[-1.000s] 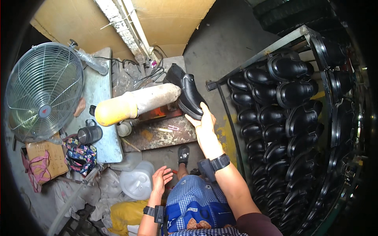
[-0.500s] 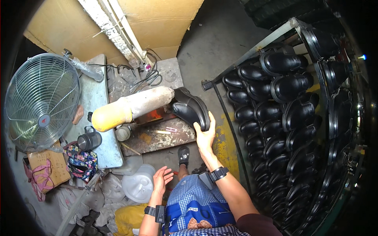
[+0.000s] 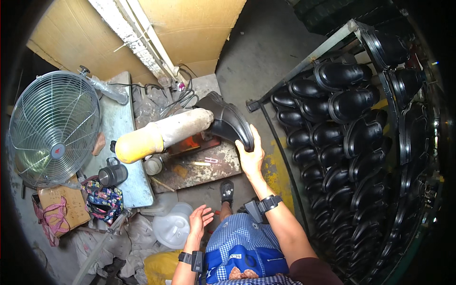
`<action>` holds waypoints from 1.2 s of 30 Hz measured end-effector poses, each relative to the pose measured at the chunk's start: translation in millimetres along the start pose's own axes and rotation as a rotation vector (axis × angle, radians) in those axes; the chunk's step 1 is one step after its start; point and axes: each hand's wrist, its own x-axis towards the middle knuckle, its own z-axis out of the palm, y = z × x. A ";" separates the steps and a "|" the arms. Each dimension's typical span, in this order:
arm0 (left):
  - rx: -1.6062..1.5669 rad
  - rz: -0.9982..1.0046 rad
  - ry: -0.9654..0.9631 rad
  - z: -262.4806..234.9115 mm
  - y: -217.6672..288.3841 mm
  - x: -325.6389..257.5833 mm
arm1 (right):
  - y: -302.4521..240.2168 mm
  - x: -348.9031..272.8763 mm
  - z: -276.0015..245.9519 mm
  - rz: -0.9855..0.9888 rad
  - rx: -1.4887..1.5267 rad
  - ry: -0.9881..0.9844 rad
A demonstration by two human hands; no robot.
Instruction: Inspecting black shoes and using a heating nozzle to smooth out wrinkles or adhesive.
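R hand [image 3: 250,156] fingers clamped on black rubber boot [image 3: 228,124], which sits over end of the padded cylinder form [image 3: 164,134] just left of the boot rack [image 3: 351,142]; L hand [image 3: 198,221] open, idle above lap; looks mid-seating/pulling, next needs firm axial grip.

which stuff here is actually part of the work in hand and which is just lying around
In use:
- black rubber boot, gripped at the sole by the right hand
- long cylindrical form with a yellow end, which the boot sits on
- metal rack of black boots beside it

Lying about:
- round wire-caged fan
- dark metal mug
- clear plastic jug, nearest the open, empty left hand
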 end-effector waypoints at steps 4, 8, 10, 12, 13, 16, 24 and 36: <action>-0.003 0.007 0.002 -4.1 0.3 -2.0 | -2.4 6.6 5.8 0.016 0.007 -0.015; 0.004 0.006 0.011 -5.7 0.7 -3.0 | -3.6 10.0 13.1 0.033 0.021 -0.035; 0.007 0.005 0.012 -6.3 0.2 -2.7 | -3.3 9.9 15.2 0.016 0.014 -0.041; 0.008 0.011 0.007 -6.7 -0.4 -1.9 | -3.2 8.3 14.5 0.001 0.016 -0.040; 0.004 0.006 0.007 -6.8 -0.7 -1.4 | -3.4 6.9 13.0 0.009 0.005 -0.042; 0.005 0.013 -0.005 -5.9 -0.5 0.2 | -4.9 -1.2 1.5 0.050 0.013 -0.028; 0.055 0.060 -0.067 15.8 16.8 -0.2 | 1.6 -41.5 -79.1 0.131 0.127 0.032; 0.410 0.491 -0.625 140.9 98.5 -75.1 | 20.5 -155.8 -274.6 0.697 1.061 -0.148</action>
